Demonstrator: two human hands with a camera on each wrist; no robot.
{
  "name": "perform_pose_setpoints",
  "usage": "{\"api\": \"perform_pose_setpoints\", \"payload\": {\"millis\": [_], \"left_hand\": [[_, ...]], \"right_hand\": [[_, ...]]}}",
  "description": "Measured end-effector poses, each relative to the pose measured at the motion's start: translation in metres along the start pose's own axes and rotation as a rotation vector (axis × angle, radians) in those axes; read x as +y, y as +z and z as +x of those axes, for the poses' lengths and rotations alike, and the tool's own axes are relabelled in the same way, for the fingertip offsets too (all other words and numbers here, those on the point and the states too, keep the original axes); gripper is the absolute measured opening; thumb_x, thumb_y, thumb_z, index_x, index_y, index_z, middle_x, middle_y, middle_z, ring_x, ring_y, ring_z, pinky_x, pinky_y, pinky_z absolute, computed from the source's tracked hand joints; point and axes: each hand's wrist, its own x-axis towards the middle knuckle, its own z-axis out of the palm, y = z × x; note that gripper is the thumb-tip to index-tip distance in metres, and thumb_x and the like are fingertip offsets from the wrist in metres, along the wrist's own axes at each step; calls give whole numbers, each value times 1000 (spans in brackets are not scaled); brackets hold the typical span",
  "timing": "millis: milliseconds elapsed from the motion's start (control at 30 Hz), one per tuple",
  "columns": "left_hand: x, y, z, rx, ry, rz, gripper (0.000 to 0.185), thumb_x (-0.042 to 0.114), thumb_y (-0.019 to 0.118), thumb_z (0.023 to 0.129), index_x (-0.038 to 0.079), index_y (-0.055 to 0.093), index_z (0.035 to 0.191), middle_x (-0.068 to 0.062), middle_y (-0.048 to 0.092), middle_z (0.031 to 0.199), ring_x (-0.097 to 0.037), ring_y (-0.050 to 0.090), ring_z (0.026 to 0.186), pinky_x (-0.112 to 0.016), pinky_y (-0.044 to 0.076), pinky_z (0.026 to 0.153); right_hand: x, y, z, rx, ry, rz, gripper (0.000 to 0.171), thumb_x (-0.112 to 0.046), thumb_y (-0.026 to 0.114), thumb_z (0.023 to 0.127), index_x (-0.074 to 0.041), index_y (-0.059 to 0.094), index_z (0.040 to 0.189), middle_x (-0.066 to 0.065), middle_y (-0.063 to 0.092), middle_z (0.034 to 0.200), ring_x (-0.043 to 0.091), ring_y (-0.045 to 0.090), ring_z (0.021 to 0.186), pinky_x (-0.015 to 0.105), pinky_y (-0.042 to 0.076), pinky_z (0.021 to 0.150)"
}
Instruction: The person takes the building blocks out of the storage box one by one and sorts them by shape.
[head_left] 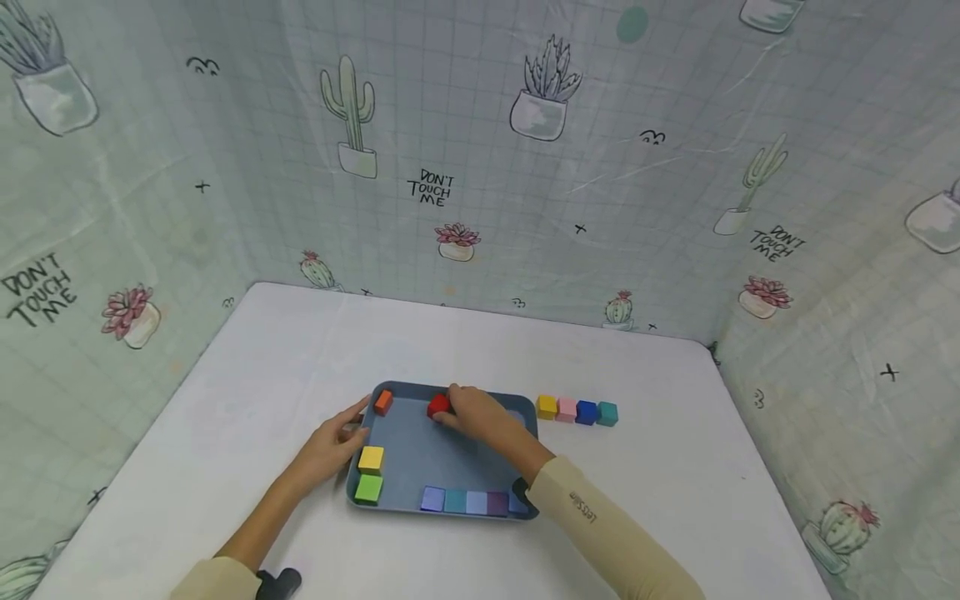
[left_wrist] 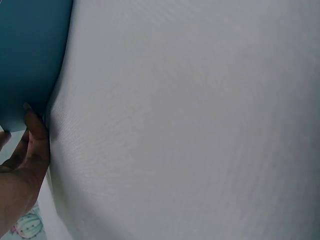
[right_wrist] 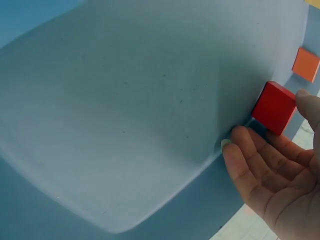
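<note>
My right hand reaches over the far side of a blue-grey tray and pinches a red block between thumb and fingers. In the right wrist view the block is tilted, close to the tray's wall. An orange block sits in the tray's far left corner. At the tray's left side, my left hand touches the rim with fingers spread. One fingertip lies against the tray's blue wall in the left wrist view.
A yellow block and a green block stand along the tray's left edge. Several purple, teal and lavender blocks line its near edge. Right of the tray, yellow, pink, blue and teal blocks form a row on the white table.
</note>
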Motion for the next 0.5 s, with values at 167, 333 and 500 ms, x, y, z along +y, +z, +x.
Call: {"api": "perform_pose_setpoints", "payload": {"millis": [167, 333, 500], "left_hand": [[1, 2, -2, 2, 4, 1, 58, 19, 54, 95, 13, 32, 148, -23, 47, 131, -23, 55, 94, -31, 46, 67], [2, 2, -3, 5, 16, 20, 57, 19, 54, 95, 13, 32, 148, -23, 48, 131, -25, 56, 96, -32, 46, 69], [2, 0, -1, 2, 11, 29, 58, 19, 54, 95, 14, 32, 148, -23, 48, 131, -26, 56, 97, -31, 47, 69]], "right_hand": [[0, -1, -2, -2, -26, -20, 32, -33, 63, 90, -5, 56, 103, -1, 50, 71, 11, 48, 62, 19, 38, 54], [4, -2, -4, 15, -69, -6, 30, -29, 65, 89, -5, 57, 106, -1, 55, 79, 10, 50, 67, 19, 41, 60], [13, -4, -8, 18, -93, 44, 35, -26, 67, 88, -4, 58, 114, -1, 60, 90, 10, 52, 75, 18, 44, 67]]}}
